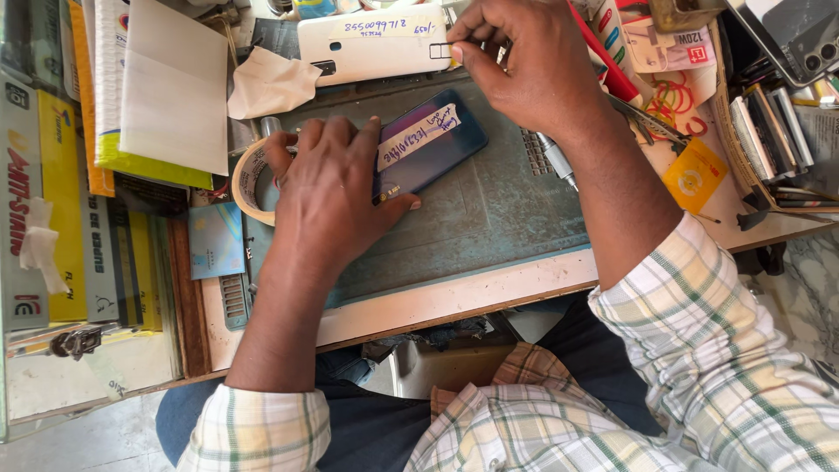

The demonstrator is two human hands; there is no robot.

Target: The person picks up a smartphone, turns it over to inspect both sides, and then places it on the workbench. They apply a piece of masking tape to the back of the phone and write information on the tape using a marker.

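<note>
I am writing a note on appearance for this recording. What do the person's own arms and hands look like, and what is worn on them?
Both hands, the left hand and the right hand, are bare: no gloves, and no rings or watch are visible. The forearms are uncovered. Each arm has a checked sleeve in cream with green and grey lines, pushed up toward the elbow.

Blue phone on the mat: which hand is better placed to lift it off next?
Left, probably. The left hand already lies flat on the blue phone, fingers over its edge. The right hand is up at the white phone, pinching a small tray.
</note>
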